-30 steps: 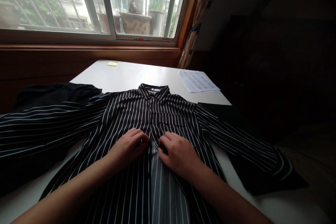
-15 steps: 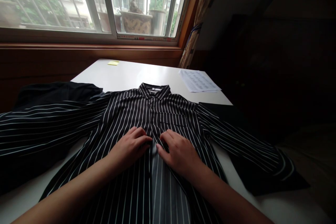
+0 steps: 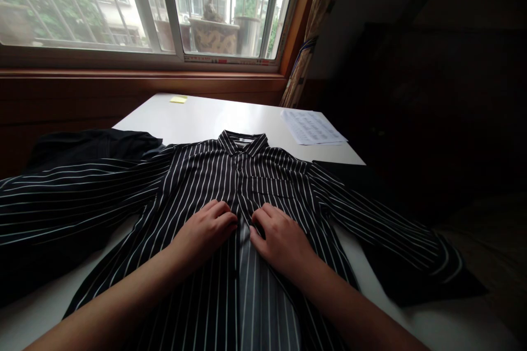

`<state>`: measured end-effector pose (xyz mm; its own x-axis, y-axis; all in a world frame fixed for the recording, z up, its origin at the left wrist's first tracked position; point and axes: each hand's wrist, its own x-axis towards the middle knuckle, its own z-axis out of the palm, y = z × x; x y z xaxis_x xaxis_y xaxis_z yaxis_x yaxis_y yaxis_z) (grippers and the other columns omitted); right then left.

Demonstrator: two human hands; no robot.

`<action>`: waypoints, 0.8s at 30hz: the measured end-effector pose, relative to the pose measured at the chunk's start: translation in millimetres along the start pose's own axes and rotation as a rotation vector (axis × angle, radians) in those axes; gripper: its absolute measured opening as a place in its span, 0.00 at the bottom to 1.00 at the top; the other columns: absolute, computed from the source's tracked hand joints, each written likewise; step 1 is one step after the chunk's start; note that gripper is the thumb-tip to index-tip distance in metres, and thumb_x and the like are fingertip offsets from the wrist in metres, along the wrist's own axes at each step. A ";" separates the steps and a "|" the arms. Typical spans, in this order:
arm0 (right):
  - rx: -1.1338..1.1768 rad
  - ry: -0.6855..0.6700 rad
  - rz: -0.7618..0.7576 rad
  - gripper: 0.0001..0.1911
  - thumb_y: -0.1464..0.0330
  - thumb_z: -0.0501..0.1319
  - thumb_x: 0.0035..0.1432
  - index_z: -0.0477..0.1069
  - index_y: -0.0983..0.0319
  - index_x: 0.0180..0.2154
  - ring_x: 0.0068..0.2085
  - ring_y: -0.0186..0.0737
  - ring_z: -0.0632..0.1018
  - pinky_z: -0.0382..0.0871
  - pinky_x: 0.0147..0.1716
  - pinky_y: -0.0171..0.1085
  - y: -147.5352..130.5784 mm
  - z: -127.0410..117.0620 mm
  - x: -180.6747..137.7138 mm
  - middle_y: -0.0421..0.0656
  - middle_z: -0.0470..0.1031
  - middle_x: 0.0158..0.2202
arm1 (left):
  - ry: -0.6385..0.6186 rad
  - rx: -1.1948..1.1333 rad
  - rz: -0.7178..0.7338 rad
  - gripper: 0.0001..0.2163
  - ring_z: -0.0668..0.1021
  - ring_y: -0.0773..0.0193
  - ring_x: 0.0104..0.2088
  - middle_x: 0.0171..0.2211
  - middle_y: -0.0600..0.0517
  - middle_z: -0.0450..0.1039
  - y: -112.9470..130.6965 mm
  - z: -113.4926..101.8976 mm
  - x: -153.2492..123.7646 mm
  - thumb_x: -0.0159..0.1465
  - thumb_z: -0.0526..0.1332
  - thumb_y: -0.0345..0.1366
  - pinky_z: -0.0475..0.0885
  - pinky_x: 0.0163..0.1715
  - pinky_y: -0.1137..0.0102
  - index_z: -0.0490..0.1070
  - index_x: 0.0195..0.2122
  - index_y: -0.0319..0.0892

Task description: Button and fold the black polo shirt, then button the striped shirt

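Note:
A black shirt with white stripes lies front up, its collar away from me and both sleeves spread sideways. Its front is joined near the collar and parts lower down, where the greyer inside of the back shows. My left hand is closed at the left front edge, thumb and fingers pinched on the cloth. On the other side of the gap, my right hand has its fingers curled around the right front edge, below the chest pocket. The fingertips of both hands are partly hidden.
The shirt lies on a white table. Dark folded cloth lies at the left, and a dark flat item sits under the right sleeve. Printed sheets and a yellow sticky note are at the back, below a barred window.
My left fingers have curled in a little more and drawn slightly back from the gap. My right hand has shifted very slightly right, still at the shirt's edge. The shirt lies almost the same.

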<state>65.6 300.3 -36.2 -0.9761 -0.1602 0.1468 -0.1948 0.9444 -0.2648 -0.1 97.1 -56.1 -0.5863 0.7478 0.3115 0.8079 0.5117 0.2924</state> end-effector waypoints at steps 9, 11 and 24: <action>-0.017 0.013 0.002 0.05 0.64 0.62 0.61 0.69 0.58 0.36 0.38 0.41 0.74 0.65 0.36 0.39 -0.7 1.1 1.0 0.41 0.72 0.37 | -0.035 0.073 0.083 0.05 0.72 0.62 0.37 0.36 0.51 0.71 0.8 -2.5 0.4 0.70 0.57 0.31 0.72 0.38 0.65 0.73 0.39 0.42; -0.016 0.015 0.003 0.03 0.66 0.61 0.61 0.69 0.58 0.35 0.38 0.41 0.74 0.64 0.36 0.39 -0.9 1.3 0.9 0.41 0.72 0.37 | -0.036 0.085 0.091 0.06 0.72 0.62 0.36 0.36 0.51 0.71 0.5 -2.2 0.4 0.70 0.56 0.31 0.71 0.37 0.66 0.73 0.40 0.42; 0.300 0.071 0.054 0.04 0.74 0.59 0.58 0.71 0.59 0.32 0.36 0.37 0.73 0.66 0.39 0.37 4.2 -1.6 5.1 0.40 0.71 0.36 | -0.028 0.109 0.111 0.05 0.72 0.62 0.35 0.34 0.52 0.71 2.0 -4.2 0.3 0.70 0.56 0.30 0.70 0.36 0.67 0.70 0.37 0.42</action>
<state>59.9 304.0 -35.1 -0.9786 -0.0818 0.1888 -0.1733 0.8225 -0.5417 1.1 96.6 -51.5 -0.4927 0.8127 0.3111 0.8700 0.4672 0.1573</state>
